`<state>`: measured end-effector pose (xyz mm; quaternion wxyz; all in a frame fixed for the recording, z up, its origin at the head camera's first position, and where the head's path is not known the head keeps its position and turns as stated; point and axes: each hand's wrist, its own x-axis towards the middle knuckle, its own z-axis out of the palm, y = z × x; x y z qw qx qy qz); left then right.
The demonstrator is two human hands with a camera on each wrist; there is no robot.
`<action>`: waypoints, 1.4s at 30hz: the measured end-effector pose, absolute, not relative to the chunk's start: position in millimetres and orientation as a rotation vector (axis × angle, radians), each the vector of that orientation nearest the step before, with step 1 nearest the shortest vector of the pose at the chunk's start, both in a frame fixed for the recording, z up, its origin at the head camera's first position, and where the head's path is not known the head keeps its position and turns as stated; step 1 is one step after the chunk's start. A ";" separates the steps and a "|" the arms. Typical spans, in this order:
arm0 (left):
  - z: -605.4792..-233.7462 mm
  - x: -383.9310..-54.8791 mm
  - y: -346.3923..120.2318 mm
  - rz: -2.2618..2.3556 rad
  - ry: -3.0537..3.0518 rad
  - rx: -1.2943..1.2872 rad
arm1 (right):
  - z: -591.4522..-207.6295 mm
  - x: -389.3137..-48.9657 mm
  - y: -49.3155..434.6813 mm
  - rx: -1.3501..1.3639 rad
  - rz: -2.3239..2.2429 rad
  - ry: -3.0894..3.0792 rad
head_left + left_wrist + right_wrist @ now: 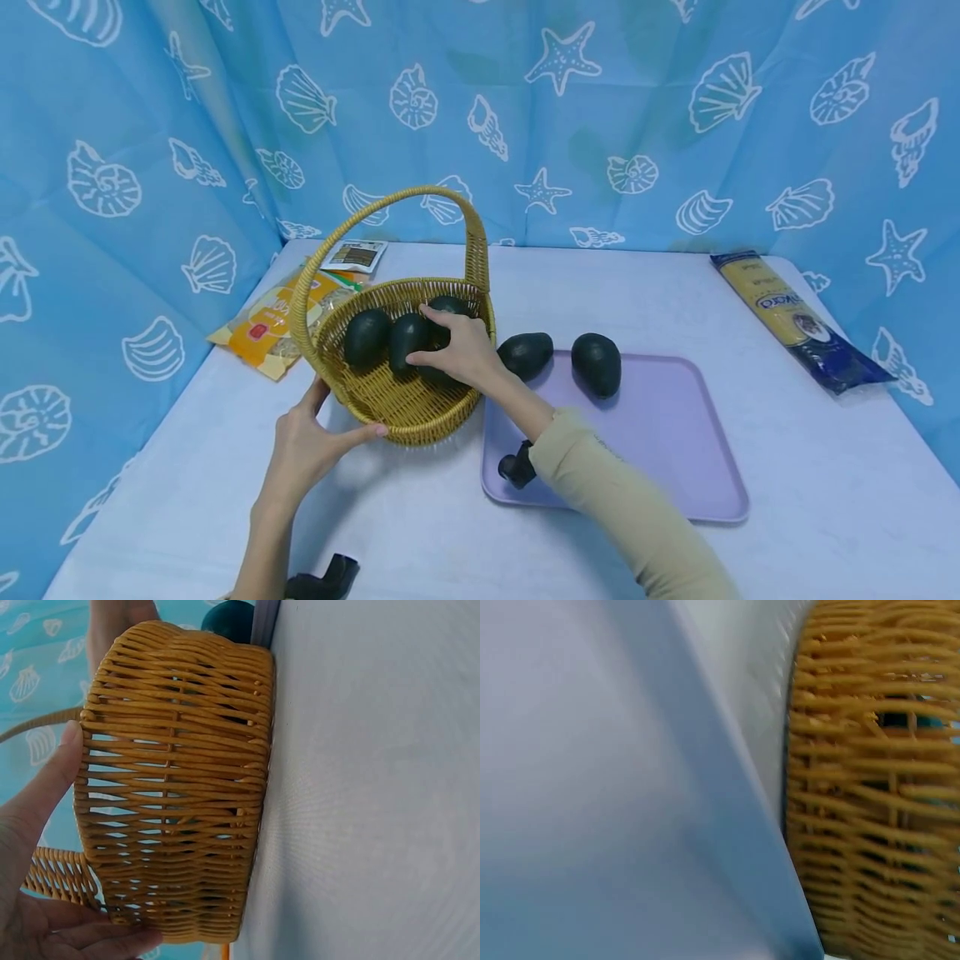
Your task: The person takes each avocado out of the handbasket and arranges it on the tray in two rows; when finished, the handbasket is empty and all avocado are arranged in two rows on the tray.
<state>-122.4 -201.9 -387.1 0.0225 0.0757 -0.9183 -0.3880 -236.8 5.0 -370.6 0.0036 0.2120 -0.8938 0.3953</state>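
Note:
A yellow woven basket (397, 408) with a tall arched handle stands tilted on the table, with several dark green avocados (367, 337) inside. My left hand (303, 446) grips the basket's near left side; in the left wrist view its thumb lies at the rim and its fingers go round the wall. Inside the basket, my right hand (465, 354) reaches over the avocados, thumb and fingers spread round one that they partly hide. Two more avocados, one (527, 354) beside the basket and another (596, 365), lie at the far edge of a purple tray (667, 433).
An orange and clear food packet (273, 325) and a small white packet (355, 256) lie behind the basket at left. A blue and gold pasta packet (802, 321) lies at the far right. A blue shell-patterned curtain (555, 142) hangs behind the white table (420, 517).

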 end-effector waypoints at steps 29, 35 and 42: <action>-387.7 -120.3 -200.4 -1.210 -2.836 0.232 | -381.1 -249.9 -27.6 0.681 0.828 -3.050; -387.2 -120.5 -200.3 -1.213 -2.842 0.251 | -385.6 -252.5 -29.4 0.689 0.893 -3.094; -387.4 -122.3 -200.8 -1.205 -2.860 0.267 | -386.6 -253.2 -29.9 0.708 0.958 -3.096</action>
